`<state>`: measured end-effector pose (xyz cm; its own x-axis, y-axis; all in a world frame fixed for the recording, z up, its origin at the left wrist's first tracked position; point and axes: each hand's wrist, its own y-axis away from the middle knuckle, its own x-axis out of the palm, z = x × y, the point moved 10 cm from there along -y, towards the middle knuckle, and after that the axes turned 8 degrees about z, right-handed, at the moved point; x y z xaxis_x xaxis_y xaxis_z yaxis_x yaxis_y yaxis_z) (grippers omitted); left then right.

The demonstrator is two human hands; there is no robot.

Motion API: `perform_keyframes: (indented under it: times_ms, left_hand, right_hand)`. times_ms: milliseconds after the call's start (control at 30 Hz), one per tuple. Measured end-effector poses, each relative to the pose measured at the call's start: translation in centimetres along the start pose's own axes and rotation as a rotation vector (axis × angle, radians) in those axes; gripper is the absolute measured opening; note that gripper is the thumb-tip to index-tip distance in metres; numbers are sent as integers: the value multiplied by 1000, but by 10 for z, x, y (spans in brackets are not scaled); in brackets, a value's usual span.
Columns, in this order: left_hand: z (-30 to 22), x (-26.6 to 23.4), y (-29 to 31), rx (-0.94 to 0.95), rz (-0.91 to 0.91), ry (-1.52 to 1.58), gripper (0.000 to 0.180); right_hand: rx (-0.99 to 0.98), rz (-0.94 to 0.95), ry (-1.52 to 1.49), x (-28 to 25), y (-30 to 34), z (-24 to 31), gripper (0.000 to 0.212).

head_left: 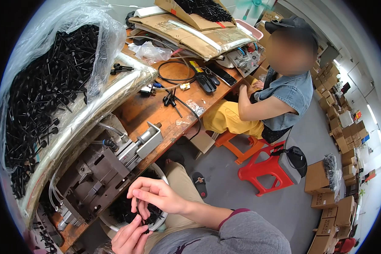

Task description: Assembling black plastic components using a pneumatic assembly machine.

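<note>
I've got my left hand (pixel 130 238) pinching a black part (pixel 145 223) at 7 o'clock, right hand (pixel 160 198) curled above, can't tell if gripping. Mid-batch I reckon: basket (pixel 163 174) has some, big pile (pixel 51 72) left at 10.

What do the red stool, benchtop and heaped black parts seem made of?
Red stool: probably molded plastic, slightly glossy, with smooth rounded edges.
Benchtop: likely worn, varnished wood, given scuffed orange-brown surface.
Black parts: perhaps matte plastic, uniformly dark; metal possible.

the parts (pixel 51 72) are black, the basket (pixel 163 217) white, the stool (pixel 279 166) red.
</note>
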<state>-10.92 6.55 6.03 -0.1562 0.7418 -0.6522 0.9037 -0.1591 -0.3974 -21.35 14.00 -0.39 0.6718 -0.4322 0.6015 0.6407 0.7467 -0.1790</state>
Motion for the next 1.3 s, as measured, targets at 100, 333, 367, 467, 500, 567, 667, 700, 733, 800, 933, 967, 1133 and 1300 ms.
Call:
perform_keyframes:
  times_ms: [100, 333, 367, 467, 500, 567, 667, 700, 733, 800, 933, 967, 1133, 1300]
  left_hand:
    - [3, 1, 2, 3, 14, 7, 30]
    - [2, 1, 3, 3, 3, -16, 30]
    - [2, 0, 3, 1, 2, -22, 30]
    - [3, 0, 3, -5, 2, -20, 30]
    - [3, 0, 3, -4, 2, -21, 30]
    - [3, 1, 3, -3, 5, -21, 30]
    - [3, 1, 3, 0, 4, -9, 30]
    - [3, 1, 3, 3, 4, -10, 30]
    - [3, 1, 3, 5, 4, -12, 30]
    - [2, 1, 3, 5, 4, -14, 30]
    - [3, 2, 3, 8, 8, -7, 30]
    - [3, 2, 3, 11, 10, -5, 30]
    - [2, 2, 4, 29, 23, -6, 30]
    - [3, 3, 4, 21, 39, -12, 30]
  right_hand:
    - [-3, -31, 15, -2, 0, 3, 16]
    - [12, 12, 28, 4, 1, 1, 12]
    - [19, 20, 29, 5, 2, 0, 11]
    - [25, 22, 37, 6, 2, -1, 11]
    - [28, 26, 40, 7, 2, -1, 11]
    - [34, 35, 47, 8, 2, -1, 11]
    - [36, 34, 49, 8, 1, -1, 11]
    - [31, 29, 44, 8, 2, -1, 11]
    - [27, 24, 38, 6, 2, -2, 12]
    - [17, 14, 32, 5, 2, -1, 12]
    - [7, -2, 39, 4, 3, 1, 13]
    - [8, -4, 42, 3, 3, 1, 13]
    - [12, -6, 53, 4, 4, -1, 12]
    - [21, 6, 62, 9, 4, 0, 10]
